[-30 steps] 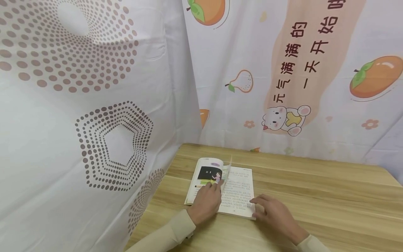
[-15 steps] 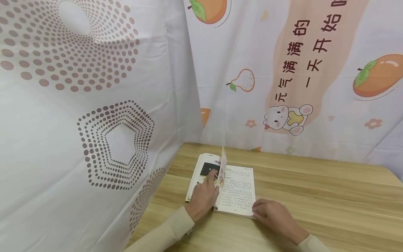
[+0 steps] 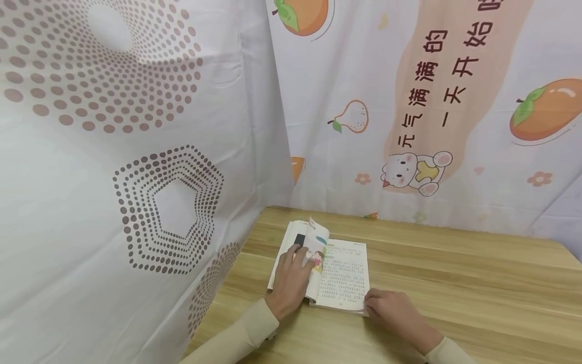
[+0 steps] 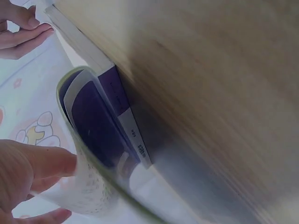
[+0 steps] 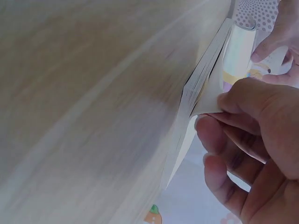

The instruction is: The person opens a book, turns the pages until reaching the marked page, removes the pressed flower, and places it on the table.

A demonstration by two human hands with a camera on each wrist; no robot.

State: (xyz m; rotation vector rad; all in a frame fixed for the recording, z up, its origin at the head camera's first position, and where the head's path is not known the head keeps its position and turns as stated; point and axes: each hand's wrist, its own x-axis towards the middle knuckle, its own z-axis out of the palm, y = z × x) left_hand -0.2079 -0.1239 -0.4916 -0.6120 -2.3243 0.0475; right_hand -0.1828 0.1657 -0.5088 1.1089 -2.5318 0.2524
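While open, book [image 3: 325, 278] with printed pages [image 3: 345, 273]

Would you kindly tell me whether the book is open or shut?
It is open: the book lies on the table with a text page facing up.

Paper is seen in the pages of the open book [image 3: 344, 275], low centre of the head view; their printed faces look smooth and matt, and one leaf is bent into a soft curve. In the left wrist view, a smooth violet-and-white finish is shown on the spine [image 4: 133, 126]. The tabletop [image 3: 454, 273] is marked by wood grain, smooth with a faint sheen; solid wood or laminate cannot be told. Matt, lightly creased cloth is hung at left as a dotted curtain [image 3: 82, 212] and across the upper right as a fruit-printed curtain [image 3: 313, 136].
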